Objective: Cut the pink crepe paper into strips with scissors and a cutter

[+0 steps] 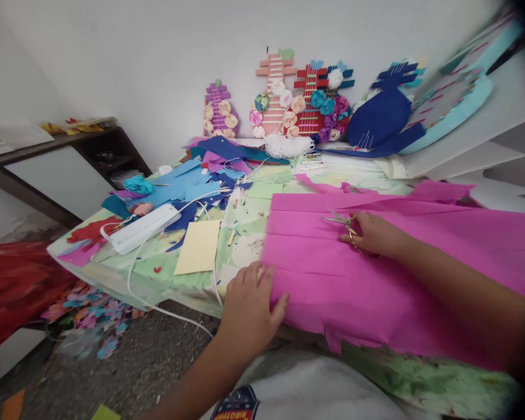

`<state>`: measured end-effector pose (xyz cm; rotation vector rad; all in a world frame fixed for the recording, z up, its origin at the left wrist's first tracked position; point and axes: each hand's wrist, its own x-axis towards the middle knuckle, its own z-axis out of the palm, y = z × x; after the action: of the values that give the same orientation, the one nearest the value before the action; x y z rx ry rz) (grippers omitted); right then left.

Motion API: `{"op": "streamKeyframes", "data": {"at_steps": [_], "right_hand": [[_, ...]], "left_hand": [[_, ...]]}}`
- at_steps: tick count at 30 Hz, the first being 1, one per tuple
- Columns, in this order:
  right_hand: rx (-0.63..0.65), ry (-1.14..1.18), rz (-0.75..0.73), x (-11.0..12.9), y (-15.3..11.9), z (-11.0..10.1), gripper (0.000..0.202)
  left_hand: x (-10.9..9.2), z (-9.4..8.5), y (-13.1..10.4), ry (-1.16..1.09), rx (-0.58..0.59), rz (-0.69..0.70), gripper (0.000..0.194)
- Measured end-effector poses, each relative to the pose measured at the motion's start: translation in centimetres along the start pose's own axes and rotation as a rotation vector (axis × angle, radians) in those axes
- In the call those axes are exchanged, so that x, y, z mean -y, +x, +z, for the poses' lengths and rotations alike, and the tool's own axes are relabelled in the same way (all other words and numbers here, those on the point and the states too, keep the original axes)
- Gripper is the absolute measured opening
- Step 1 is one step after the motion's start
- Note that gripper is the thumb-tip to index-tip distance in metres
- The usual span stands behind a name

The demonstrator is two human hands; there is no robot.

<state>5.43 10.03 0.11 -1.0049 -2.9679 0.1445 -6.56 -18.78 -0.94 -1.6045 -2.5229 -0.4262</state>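
A large magenta sheet [332,291] with crease lines lies over the right part of the table. My right hand [370,234] is closed around gold-handled scissors [343,221], their blades slightly apart and pointing left above the sheet. At the sheet's left edge rests my left hand [254,300], palm down with its fingers spread and the thumb over the magenta. It holds nothing. A pale yellow card [198,247] lies left of it on the table.
A white power strip [145,227] with a cable hanging off the front edge lies among blue scraps [179,182]. Decorated instrument shapes [273,93] and a dark blue one [378,119] lean on the wall. White yarn [289,146] sits before them.
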Motion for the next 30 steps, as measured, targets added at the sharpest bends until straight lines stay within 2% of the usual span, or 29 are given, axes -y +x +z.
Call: {"op": "streamKeyframes", "data": {"at_steps": [7, 10, 13, 18, 21, 25, 27, 30], "right_hand": [[-0.065, -0.061, 0.009, -0.2, -0.6, -1.5, 0.045], [-0.034, -0.173, 0.055, -1.5, 0.8, -2.6, 0.049], [0.006, -0.240, 0.119, -3.8, 3.0, -3.7, 0.041], [0.085, -0.315, 0.176, -8.2, 6.2, -5.1, 0.030], [0.124, -0.325, 0.169, -10.1, 6.9, -5.6, 0.029], [0.089, -0.316, 0.153, -11.8, 6.4, -6.0, 0.030], [0.078, -0.296, 0.161, -12.8, 5.5, -6.3, 0.033], [0.137, -0.231, 0.166, -14.8, 4.0, -7.4, 0.037]], "left_hand": [[0.1, 2.3, -1.8, 0.093, -0.045, 0.187, 0.059], [-0.4, 2.8, -2.1, 0.084, -0.043, 0.255, 0.063], [-1.3, 2.2, -1.4, 0.062, -0.038, 0.317, 0.062], [-2.5, 0.5, 1.5, 0.015, 0.124, 0.423, 0.061], [-2.6, 0.5, 3.2, -0.009, 0.239, 0.468, 0.065], [-2.2, 1.8, 4.1, -0.025, 0.346, 0.501, 0.071], [-2.0, 2.4, 4.1, -0.012, 0.358, 0.509, 0.072], [-1.7, 2.9, 4.0, 0.015, 0.338, 0.560, 0.073]]}}
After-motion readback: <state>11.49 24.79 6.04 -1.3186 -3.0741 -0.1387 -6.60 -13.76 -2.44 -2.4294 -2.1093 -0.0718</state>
